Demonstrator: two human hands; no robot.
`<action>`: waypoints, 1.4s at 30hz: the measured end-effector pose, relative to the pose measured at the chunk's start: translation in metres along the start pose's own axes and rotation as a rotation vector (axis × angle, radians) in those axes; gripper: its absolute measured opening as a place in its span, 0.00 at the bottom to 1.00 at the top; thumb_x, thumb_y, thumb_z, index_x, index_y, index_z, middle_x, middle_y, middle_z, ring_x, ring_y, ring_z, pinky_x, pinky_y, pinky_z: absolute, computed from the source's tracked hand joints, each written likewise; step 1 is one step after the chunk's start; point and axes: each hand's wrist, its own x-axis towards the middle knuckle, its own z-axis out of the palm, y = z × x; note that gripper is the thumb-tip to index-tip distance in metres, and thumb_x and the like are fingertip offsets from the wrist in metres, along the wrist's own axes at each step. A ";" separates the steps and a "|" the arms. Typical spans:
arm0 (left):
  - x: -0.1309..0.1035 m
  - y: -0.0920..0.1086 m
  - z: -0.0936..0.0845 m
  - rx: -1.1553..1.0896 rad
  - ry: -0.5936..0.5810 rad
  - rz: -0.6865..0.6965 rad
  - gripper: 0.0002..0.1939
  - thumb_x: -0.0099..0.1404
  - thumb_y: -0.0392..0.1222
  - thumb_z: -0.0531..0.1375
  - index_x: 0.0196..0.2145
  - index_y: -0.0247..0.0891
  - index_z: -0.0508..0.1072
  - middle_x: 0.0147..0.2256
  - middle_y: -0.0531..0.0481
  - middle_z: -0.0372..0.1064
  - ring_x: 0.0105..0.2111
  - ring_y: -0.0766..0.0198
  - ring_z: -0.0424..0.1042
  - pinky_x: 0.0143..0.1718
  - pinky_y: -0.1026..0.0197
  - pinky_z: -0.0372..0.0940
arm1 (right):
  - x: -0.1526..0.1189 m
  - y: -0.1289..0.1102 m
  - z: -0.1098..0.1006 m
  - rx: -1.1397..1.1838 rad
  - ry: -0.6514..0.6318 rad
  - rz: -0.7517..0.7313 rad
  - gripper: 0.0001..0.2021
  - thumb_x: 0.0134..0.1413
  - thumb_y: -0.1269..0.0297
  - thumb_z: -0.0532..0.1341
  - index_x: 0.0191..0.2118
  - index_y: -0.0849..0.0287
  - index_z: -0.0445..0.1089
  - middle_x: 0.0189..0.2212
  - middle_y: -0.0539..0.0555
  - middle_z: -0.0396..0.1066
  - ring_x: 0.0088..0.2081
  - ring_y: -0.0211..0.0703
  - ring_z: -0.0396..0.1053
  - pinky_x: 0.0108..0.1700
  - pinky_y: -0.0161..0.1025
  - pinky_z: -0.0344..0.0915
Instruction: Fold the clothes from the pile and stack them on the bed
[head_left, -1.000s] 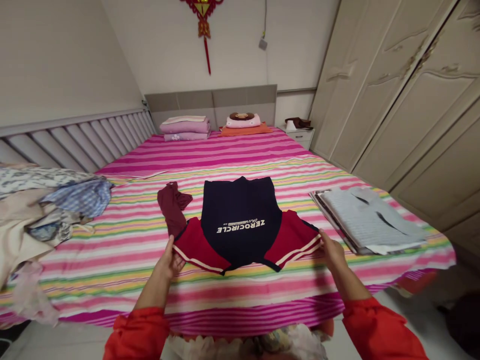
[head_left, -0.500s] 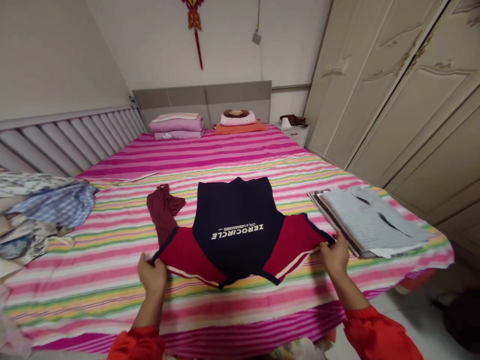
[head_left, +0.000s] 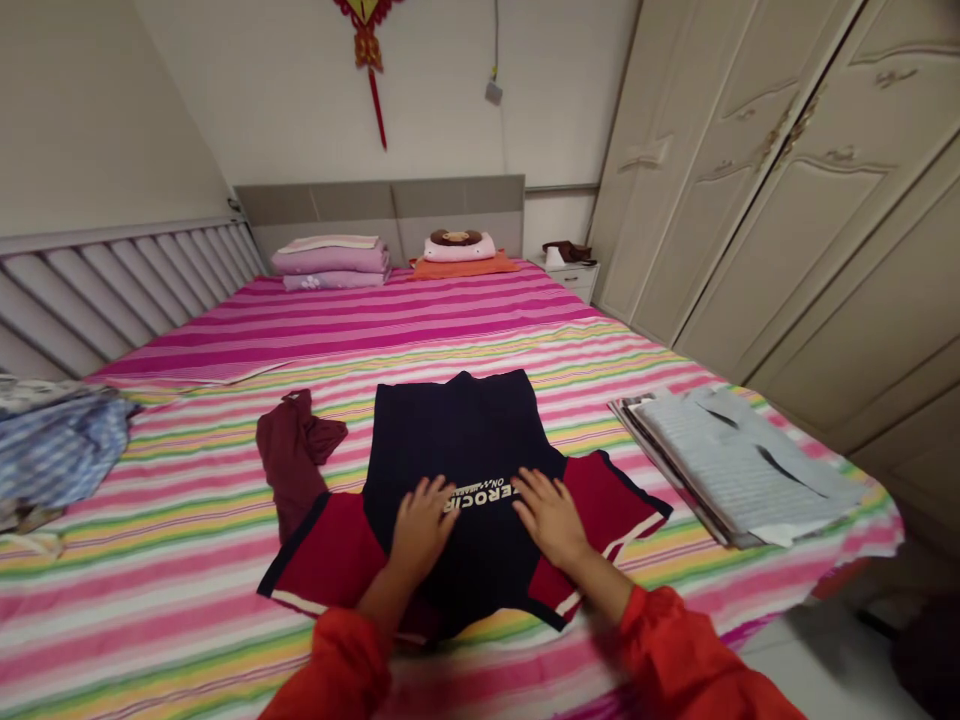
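Observation:
A navy T-shirt (head_left: 457, 430) with red sleeves lies spread on the striped bed, its collar toward me and its white lettering upside down. My left hand (head_left: 424, 525) rests flat on the chest, fingers apart, covering part of the print. On the other side of the lettering, my right hand (head_left: 551, 518) lies open on the cloth, near the right red sleeve. Neither hand grips the fabric. A crumpled maroon garment (head_left: 296, 450) lies left of the shirt, partly under its left sleeve.
Folded grey clothes (head_left: 750, 460) are stacked at the bed's right edge. Loose garments (head_left: 64, 440) lie in a heap at the left. Folded purple bedding (head_left: 334, 262) and a pink pillow (head_left: 459, 248) sit by the headboard. A wardrobe (head_left: 787, 200) stands at the right.
Both hands have let go of the sleeve ends and moved inward onto the shirt's chest. The sleeves now lie on the bed. The view has shifted slightly.

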 end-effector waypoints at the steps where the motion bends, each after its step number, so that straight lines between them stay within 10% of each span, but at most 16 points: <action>1: 0.004 -0.014 -0.003 0.045 0.045 -0.076 0.22 0.70 0.45 0.50 0.57 0.41 0.70 0.61 0.41 0.65 0.62 0.48 0.62 0.59 0.41 0.60 | 0.004 0.017 -0.010 -0.010 0.030 0.071 0.20 0.65 0.62 0.48 0.54 0.54 0.73 0.57 0.60 0.71 0.58 0.52 0.66 0.57 0.51 0.60; 8: 0.012 -0.046 0.006 0.076 0.262 -0.124 0.23 0.70 0.46 0.47 0.54 0.34 0.72 0.57 0.38 0.70 0.59 0.49 0.66 0.59 0.45 0.60 | 0.090 0.056 -0.071 -0.012 0.041 0.480 0.21 0.67 0.55 0.48 0.37 0.61 0.75 0.36 0.62 0.76 0.41 0.50 0.72 0.42 0.40 0.63; 15: 0.009 -0.048 0.007 0.063 0.291 -0.111 0.23 0.70 0.45 0.46 0.51 0.31 0.73 0.55 0.36 0.71 0.57 0.49 0.68 0.57 0.47 0.62 | 0.148 0.059 -0.045 0.013 -0.104 0.561 0.11 0.62 0.61 0.59 0.36 0.61 0.75 0.35 0.61 0.76 0.38 0.49 0.73 0.36 0.39 0.63; 20: 0.010 -0.047 0.008 0.090 0.280 -0.106 0.23 0.71 0.45 0.46 0.52 0.31 0.73 0.55 0.36 0.71 0.57 0.49 0.68 0.57 0.47 0.61 | 0.140 0.057 -0.040 0.001 0.117 0.549 0.16 0.64 0.71 0.50 0.47 0.69 0.72 0.44 0.72 0.73 0.49 0.58 0.71 0.50 0.51 0.64; 24: 0.009 -0.047 0.008 0.086 0.275 -0.104 0.23 0.70 0.45 0.46 0.52 0.32 0.73 0.56 0.37 0.70 0.57 0.50 0.68 0.57 0.47 0.61 | 0.117 -0.003 -0.009 0.051 0.161 0.251 0.22 0.65 0.64 0.52 0.61 0.61 0.63 0.62 0.63 0.63 0.63 0.50 0.58 0.62 0.47 0.58; 28: 0.008 -0.048 0.007 0.078 0.243 -0.106 0.23 0.71 0.45 0.45 0.54 0.33 0.71 0.57 0.38 0.69 0.58 0.50 0.66 0.58 0.48 0.61 | 0.090 -0.051 0.034 0.115 -0.096 -0.359 0.26 0.66 0.53 0.52 0.67 0.49 0.55 0.68 0.52 0.53 0.68 0.47 0.49 0.66 0.53 0.51; 35: 0.007 -0.046 0.005 0.053 0.231 -0.142 0.22 0.71 0.44 0.46 0.53 0.35 0.72 0.57 0.39 0.70 0.59 0.51 0.67 0.58 0.47 0.61 | 0.128 0.052 0.014 -0.100 -0.038 0.163 0.24 0.67 0.59 0.47 0.65 0.56 0.61 0.66 0.60 0.58 0.66 0.52 0.54 0.64 0.55 0.53; 42: 0.012 -0.031 0.002 0.014 0.128 -0.105 0.21 0.71 0.43 0.47 0.55 0.39 0.71 0.59 0.42 0.67 0.61 0.53 0.64 0.60 0.46 0.60 | 0.125 0.080 0.033 -0.162 0.098 0.170 0.26 0.68 0.59 0.43 0.65 0.60 0.60 0.66 0.60 0.58 0.66 0.51 0.55 0.65 0.55 0.50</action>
